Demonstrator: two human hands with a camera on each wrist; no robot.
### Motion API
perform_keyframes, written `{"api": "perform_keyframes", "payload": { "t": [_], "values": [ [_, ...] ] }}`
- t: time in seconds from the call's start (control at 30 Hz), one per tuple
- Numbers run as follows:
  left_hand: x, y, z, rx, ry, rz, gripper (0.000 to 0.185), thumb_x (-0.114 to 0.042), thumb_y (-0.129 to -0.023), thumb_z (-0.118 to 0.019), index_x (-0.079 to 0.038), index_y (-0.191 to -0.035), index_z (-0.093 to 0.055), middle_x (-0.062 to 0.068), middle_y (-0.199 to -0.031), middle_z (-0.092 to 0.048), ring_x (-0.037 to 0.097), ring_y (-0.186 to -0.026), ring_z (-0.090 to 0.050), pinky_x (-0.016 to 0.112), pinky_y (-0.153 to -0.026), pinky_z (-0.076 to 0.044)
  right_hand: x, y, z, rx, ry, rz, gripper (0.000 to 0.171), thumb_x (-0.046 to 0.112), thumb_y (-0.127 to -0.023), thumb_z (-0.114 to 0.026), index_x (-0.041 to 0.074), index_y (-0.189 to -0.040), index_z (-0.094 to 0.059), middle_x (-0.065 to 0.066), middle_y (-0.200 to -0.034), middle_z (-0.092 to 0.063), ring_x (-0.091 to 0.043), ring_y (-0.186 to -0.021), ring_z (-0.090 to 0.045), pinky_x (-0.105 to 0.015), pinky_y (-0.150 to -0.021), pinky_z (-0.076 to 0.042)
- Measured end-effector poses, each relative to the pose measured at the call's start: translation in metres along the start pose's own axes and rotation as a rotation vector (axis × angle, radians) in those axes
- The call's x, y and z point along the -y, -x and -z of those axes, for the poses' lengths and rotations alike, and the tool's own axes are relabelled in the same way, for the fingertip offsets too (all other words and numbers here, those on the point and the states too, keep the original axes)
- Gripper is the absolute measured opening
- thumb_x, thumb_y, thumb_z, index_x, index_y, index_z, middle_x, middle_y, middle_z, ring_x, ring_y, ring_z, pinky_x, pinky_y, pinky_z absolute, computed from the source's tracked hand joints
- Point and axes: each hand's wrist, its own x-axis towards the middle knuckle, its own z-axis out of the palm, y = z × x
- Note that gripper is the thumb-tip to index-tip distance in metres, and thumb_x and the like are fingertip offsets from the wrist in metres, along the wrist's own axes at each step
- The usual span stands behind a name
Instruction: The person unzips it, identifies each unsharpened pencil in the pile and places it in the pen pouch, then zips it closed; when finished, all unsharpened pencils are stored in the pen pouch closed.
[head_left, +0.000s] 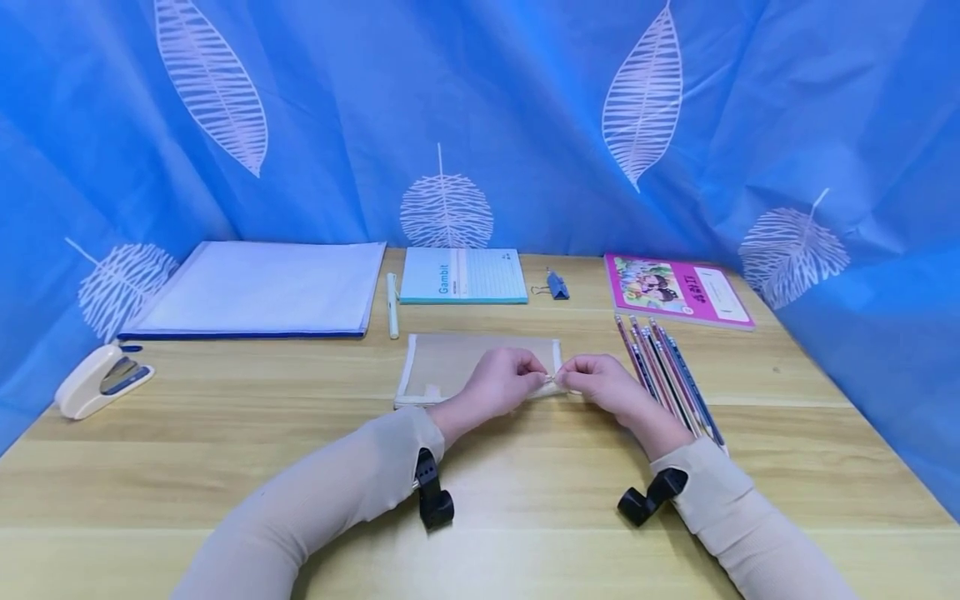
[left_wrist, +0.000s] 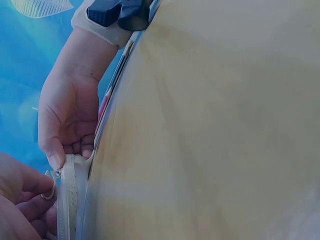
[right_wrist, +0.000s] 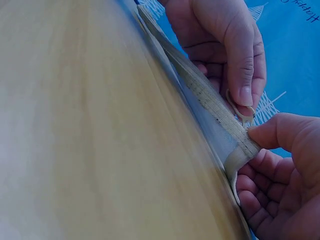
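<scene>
A flat translucent zip pouch [head_left: 442,362] with pale edging lies on the table in the middle of the head view. My left hand [head_left: 502,379] pinches the looped zipper pull [right_wrist: 232,102] between thumb and fingers. Beside it, my right hand [head_left: 600,383] grips the pouch's right corner at the end of the zipper. In the right wrist view the cream zipper [right_wrist: 205,95] slants down to that corner, with my right thumb on top of it. The slider stands close to this end. Whether anything is inside the pouch cannot be made out.
Several pencils [head_left: 667,371] lie right of the pouch, partly behind my right forearm. Farther back are a pink book [head_left: 708,293], a blue binder clip [head_left: 557,285], a notebook [head_left: 465,277], a pale pen [head_left: 392,306] and a white folder [head_left: 258,287]. A stapler [head_left: 93,383] sits far left.
</scene>
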Motion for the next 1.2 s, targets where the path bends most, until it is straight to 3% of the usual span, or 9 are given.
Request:
{"api": "perform_keyframes", "payload": {
  "t": [0.07, 0.3, 0.4, 0.53, 0.77, 1.0, 1.1, 1.2],
  "values": [
    [0.001, -0.001, 0.001, -0.006, 0.039, 0.015, 0.007, -0.011, -0.085, -0.065, -0.009, -0.081, -0.070, -0.001, -0.074, -0.064, 0.011, -0.066, -0.053, 0.022, -0.059, -0.045, -0.001, 0.000, 0.000, 0.000, -0.002, -0.006, 0.023, 0.016, -0.086, -0.060, -0.005, -0.095, -0.063, 0.000, -0.077, -0.053, -0.015, -0.068, -0.039, -0.026, -0.057, -0.033],
    [0.010, -0.006, 0.008, 0.031, 0.292, 0.167, 0.006, -0.002, -0.077, -0.071, -0.006, -0.077, -0.068, 0.003, -0.080, -0.063, 0.013, -0.070, -0.052, 0.021, -0.059, -0.043, -0.002, -0.001, 0.000, -0.006, 0.007, -0.031, 0.020, 0.017, -0.085, -0.061, -0.002, -0.092, -0.063, -0.002, -0.082, -0.054, -0.017, -0.072, -0.040, -0.028, -0.060, -0.033],
    [0.014, -0.005, 0.019, 0.086, 0.314, 0.215, 0.007, -0.001, -0.076, -0.070, -0.004, -0.080, -0.067, 0.004, -0.083, -0.064, 0.013, -0.066, -0.052, 0.021, -0.057, -0.044, -0.002, -0.002, 0.001, -0.007, 0.009, -0.032, 0.019, 0.016, -0.084, -0.061, -0.002, -0.092, -0.064, -0.002, -0.082, -0.054, -0.017, -0.072, -0.040, -0.028, -0.060, -0.034],
    [0.021, 0.003, 0.045, 0.165, 0.282, 0.250, 0.010, -0.003, -0.076, -0.069, -0.003, -0.085, -0.065, 0.004, -0.083, -0.063, 0.013, -0.064, -0.052, 0.021, -0.058, -0.045, -0.002, -0.002, 0.003, -0.002, 0.009, -0.037, 0.018, 0.015, -0.082, -0.061, -0.001, -0.091, -0.064, -0.003, -0.084, -0.055, -0.018, -0.074, -0.041, -0.028, -0.062, -0.036],
    [0.049, 0.030, 0.095, 0.156, 0.343, 0.302, 0.015, -0.004, -0.080, -0.067, 0.001, -0.093, -0.061, 0.004, -0.075, -0.059, 0.012, -0.063, -0.051, 0.020, -0.057, -0.044, -0.001, -0.005, 0.007, 0.013, 0.036, -0.048, 0.018, 0.015, -0.083, -0.058, 0.000, -0.091, -0.065, -0.005, -0.090, -0.056, -0.019, -0.078, -0.043, -0.029, -0.066, -0.038],
    [0.077, 0.073, 0.146, 0.086, 0.436, 0.307, 0.010, -0.003, -0.081, -0.065, -0.002, -0.089, -0.060, 0.000, -0.073, -0.057, 0.006, -0.060, -0.051, 0.016, -0.054, -0.044, 0.002, -0.006, 0.007, 0.035, 0.033, -0.059, 0.016, 0.014, -0.083, -0.058, 0.001, -0.088, -0.064, -0.001, -0.078, -0.052, -0.017, -0.071, -0.042, -0.027, -0.060, -0.037],
    [0.084, 0.086, 0.161, 0.068, 0.460, 0.314, 0.006, -0.003, -0.080, -0.066, -0.005, -0.084, -0.062, -0.001, -0.071, -0.058, 0.005, -0.058, -0.051, 0.015, -0.053, -0.043, 0.003, -0.007, 0.006, 0.043, 0.037, -0.056, 0.015, 0.014, -0.082, -0.058, 0.001, -0.086, -0.063, -0.001, -0.077, -0.052, -0.017, -0.070, -0.042, -0.027, -0.060, -0.038],
    [0.086, 0.092, 0.167, 0.093, 0.447, 0.300, 0.006, -0.005, -0.080, -0.066, -0.006, -0.085, -0.062, -0.002, -0.073, -0.058, 0.007, -0.061, -0.051, 0.018, -0.056, -0.044, 0.003, -0.009, 0.005, 0.048, 0.040, -0.049, 0.015, 0.014, -0.083, -0.058, 0.001, -0.087, -0.063, -0.001, -0.076, -0.052, -0.017, -0.069, -0.042, -0.027, -0.059, -0.038]
  ]
}}
